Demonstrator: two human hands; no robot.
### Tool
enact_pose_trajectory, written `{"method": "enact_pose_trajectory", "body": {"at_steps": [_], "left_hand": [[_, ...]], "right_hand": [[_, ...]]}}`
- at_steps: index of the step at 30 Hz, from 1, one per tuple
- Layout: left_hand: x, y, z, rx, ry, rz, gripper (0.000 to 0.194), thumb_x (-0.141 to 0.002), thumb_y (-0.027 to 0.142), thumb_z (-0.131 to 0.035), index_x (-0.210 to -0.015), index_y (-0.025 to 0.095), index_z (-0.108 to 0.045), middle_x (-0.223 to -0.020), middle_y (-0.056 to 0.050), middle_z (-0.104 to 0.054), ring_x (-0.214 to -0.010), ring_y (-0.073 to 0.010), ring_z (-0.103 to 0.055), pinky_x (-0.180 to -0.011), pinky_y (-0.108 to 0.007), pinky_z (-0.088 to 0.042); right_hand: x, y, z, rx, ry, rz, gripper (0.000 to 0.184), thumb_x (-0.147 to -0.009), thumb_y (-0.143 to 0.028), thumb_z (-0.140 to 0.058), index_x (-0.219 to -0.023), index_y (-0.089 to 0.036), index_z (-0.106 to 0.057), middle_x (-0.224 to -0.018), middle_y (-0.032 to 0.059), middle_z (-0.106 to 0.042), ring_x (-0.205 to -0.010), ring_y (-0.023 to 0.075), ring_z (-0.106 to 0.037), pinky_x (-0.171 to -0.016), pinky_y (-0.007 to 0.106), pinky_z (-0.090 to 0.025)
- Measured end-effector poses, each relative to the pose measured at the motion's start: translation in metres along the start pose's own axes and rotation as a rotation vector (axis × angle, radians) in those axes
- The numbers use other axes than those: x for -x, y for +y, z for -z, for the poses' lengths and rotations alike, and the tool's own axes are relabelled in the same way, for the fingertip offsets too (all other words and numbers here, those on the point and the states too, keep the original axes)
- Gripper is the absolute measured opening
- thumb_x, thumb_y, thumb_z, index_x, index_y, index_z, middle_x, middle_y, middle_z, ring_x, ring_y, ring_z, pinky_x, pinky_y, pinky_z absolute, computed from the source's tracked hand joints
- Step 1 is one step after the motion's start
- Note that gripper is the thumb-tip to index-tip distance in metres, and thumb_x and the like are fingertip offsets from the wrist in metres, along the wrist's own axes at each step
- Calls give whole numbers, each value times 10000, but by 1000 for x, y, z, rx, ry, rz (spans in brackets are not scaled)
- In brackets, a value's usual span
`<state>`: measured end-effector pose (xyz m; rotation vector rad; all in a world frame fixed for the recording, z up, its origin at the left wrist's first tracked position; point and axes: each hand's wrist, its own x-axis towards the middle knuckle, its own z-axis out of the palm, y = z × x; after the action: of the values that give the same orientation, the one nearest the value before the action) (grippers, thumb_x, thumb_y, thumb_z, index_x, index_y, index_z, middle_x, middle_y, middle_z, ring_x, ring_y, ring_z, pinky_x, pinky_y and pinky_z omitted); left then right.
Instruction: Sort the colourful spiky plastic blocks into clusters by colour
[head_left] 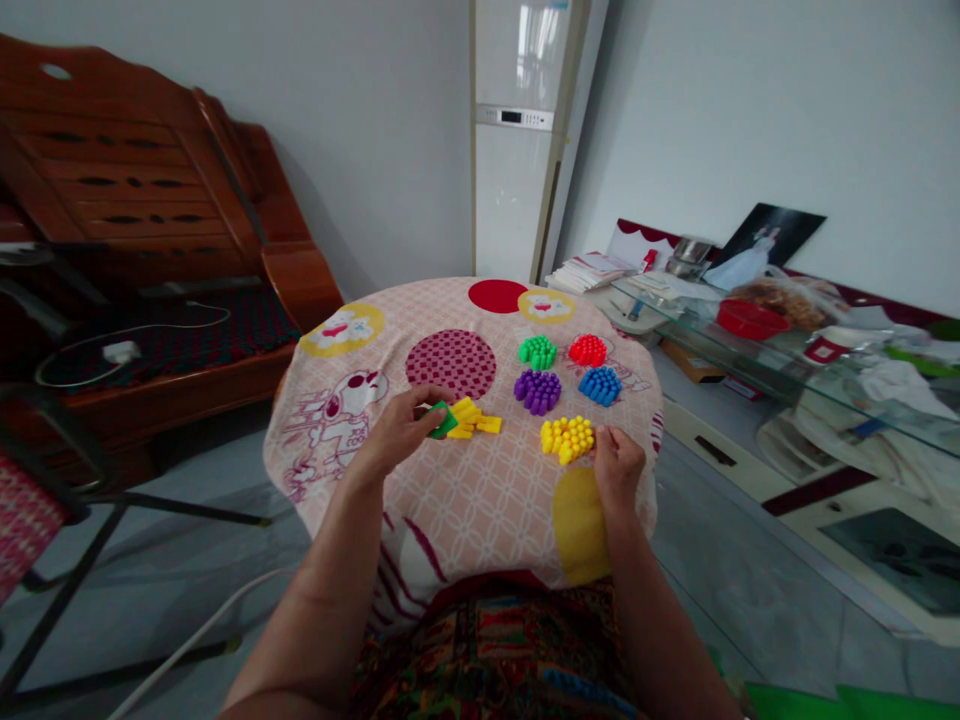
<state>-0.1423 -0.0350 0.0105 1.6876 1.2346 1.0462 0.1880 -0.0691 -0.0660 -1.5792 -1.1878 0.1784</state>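
Round cloth-covered table (480, 515): left hand (409, 425) pinches flat green block (444, 420); right hand (619, 465), grip unclear, beside clustered yellow pegs (567, 440); light touch best.

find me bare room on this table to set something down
Pink patterned cloth lies bare between the forearms, nearer than the yellow rectangular blocks, and beyond the left hand. Crowding is on the right: green, red, purple, blue and yellow plastic peg clusters, the last by the right hand.

A carved reddish-brown wooden bench (142, 180) is standing by plain pale walls (375, 120), a tall glossy white refrigerator (512, 190) is reflecting light, and grey flooring (202, 520) is showing below.
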Motion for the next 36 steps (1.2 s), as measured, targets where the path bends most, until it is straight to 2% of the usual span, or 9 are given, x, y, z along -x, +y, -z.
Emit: {"method": "enact_pose_trajectory", "body": {"at_steps": [5, 7, 12, 17, 23, 25, 28, 32, 36], "left_hand": [[-4, 10, -33, 192, -146, -23, 365, -770, 391, -691, -1022, 135, -628, -829, -51, -683, -650, -131, -647, -593, -249, -549], [-4, 12, -44, 231, -193, -25, 378, -758, 391, -716, -1017, 132, -627, -841, -52, -680, -648, -123, -636, -577, -235, -532], [-1, 19, -59, 317, -292, -36, 365, -746, 411, -736, -959, 137, -623, -804, -38, -660, -672, -124, -624, -602, -233, -512], [1, 14, -53, 233, -305, -29, 329, -722, 386, -743, -920, 138, -657, -796, -39, -664, -672, -129, -623, -612, -244, -516], [-12, 12, -18, 157, -194, 9, 331, -729, 400, -726, -925, 139, -674, -737, -37, -673, -598, -124, -601, -525, -222, -491], [-27, 16, -13, 135, -104, 9, 351, -708, 404, -742, -928, 140, -672, -737, -35, -679, -574, -118, -588, -486, -207, -465], [-61, 19, -19, 142, -9, -27, 352, -705, 395, -735, -930, 130, -680, -743, -43, -693, -574, -124, -597, -500, -218, -476], [-113, 19, -44, 42, 9, -122, 237, -728, 256, -681, -915, 116, -720, -759, -53, -713, -647, -140, -642, -615, -243, -511], [-147, 21, -71, -245, 28, -62, 292, -749, 148, -632, -1017, 107, -739, -797, -71, -737, -609, -134, -645, -616, -238, -499]], "right_hand": [[14, -32, 7, 63, 187, 211, 297, -918, -362, -481, -841, -158, -683, -763, 84, -663, -697, 195, -581, -676, 318, -454], [23, -52, 6, 29, 108, 344, 251, -930, -315, -487, -956, -171, -691, -863, 99, -687, -778, 204, -620, -724, 333, -492], [39, -82, -12, -45, -319, 595, 306, -903, -238, -549, -1193, -227, -646, -1125, 106, -681, -1055, 238, -626, -912, 401, -511], [45, -79, -24, -50, -510, 523, 185, -847, -206, -615, -1015, -204, -693, -895, 62, -683, -802, 198, -630, -725, 319, -512], [52, -73, -37, -150, -548, 268, 112, -791, -167, -591, -833, -192, -691, -735, 9, -660, -661, 150, -600, -633, 259, -478], [54, -73, -45, -200, -522, 229, 159, -792, -185, -586, -900, -191, -702, -784, 22, -687, -669, 152, -616, -636, 262, -498], [56, -77, -48, -221, -428, 267, 208, -821, -228, -583, -981, -183, -708, -847, 54, -705, -686, 162, -630, -643, 277, -515], [47, -77, -27, -215, -252, 292, 214, -891, -301, -549, -905, -180, -725, -794, 59, -713, -669, 163, -641, -634, 272, -511], [21, -55, -3, -204, 27, 151, 284, -875, -383, -576, -893, -144, -729, -775, 78, -727, -649, 179, -650, -625, 283, -512]]}}
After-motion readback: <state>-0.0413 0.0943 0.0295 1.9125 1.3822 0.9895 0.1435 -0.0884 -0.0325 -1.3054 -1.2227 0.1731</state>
